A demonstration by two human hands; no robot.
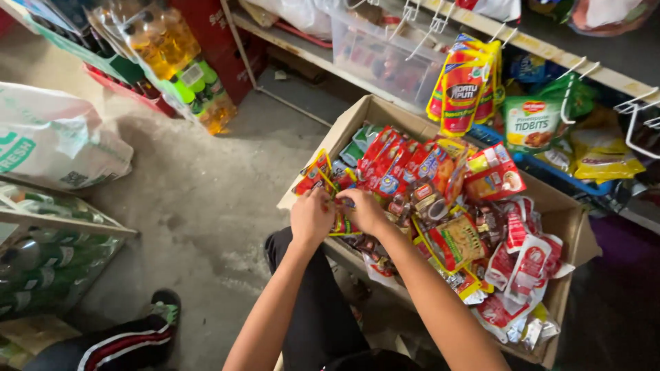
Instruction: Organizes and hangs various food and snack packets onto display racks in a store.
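A large open cardboard box (357,117) on the floor is filled with several small sachets and pouches, mostly red, yellow and white. My left hand (311,216) and my right hand (363,209) meet at the box's near left edge. Both grip a small stack of red and yellow sachets (323,177) held upright between the fingers. My dark-trousered knee (302,275) lies just below the hands.
Shelf hooks hold red-yellow pouches (464,86) and a green snack bag (531,122) behind the box. Shrink-wrapped bottles of oil (175,58) lean at the upper left. A white sack (51,134) and green bottles (48,261) sit left. Another person's leg and shoe (148,330) rests on the concrete floor.
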